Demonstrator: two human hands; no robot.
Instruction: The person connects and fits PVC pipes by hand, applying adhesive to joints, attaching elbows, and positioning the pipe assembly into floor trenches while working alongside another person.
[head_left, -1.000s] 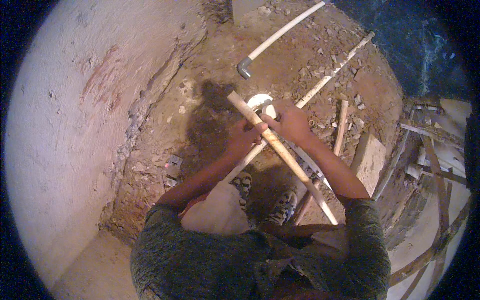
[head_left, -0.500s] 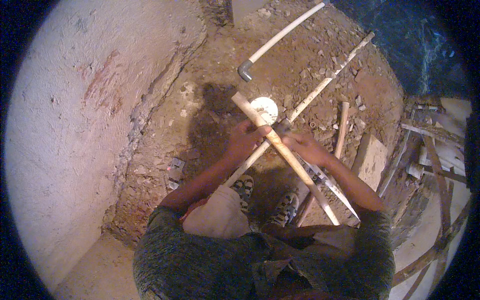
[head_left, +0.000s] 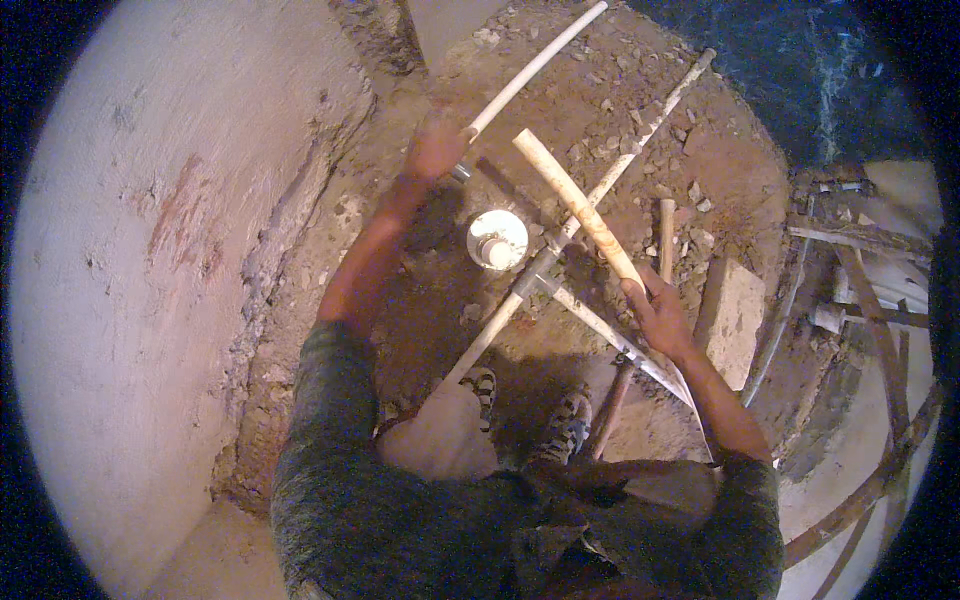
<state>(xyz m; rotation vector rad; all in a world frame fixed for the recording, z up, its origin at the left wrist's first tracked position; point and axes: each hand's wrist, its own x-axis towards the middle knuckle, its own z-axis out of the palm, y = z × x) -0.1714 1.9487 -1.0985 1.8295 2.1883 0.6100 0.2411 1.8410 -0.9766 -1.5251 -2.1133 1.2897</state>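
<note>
My right hand [head_left: 660, 318] is closed round the near end of a loose cream plastic pipe [head_left: 570, 190]. This pipe slants up to the left, crossing above a longer pale pipe [head_left: 655, 130] on the ground. At the far left, my left hand [head_left: 437, 150] is smeared by motion over the elbow end of a white pipe [head_left: 535, 75]. Part of the grey elbow [head_left: 461, 172] shows beside it; whether the fingers grip it is unclear. Between the hands are a round white object [head_left: 497, 240] and a grey tee fitting [head_left: 541, 277], with a branch pipe [head_left: 605, 325] running toward me.
A rough plastered wall [head_left: 150, 250] rises on the left. Rubble covers the dirt floor [head_left: 590, 120]. To the right lie a wooden handle [head_left: 667, 240], a pale block [head_left: 732, 315] and crossed timber strips [head_left: 880, 470]. My shoes [head_left: 565, 425] stand near the pipes.
My left hand has let go of the cream pipe and moved up and left to the elbow. My right hand has shifted right with the pipe, uncovering the tee and the round white object.
</note>
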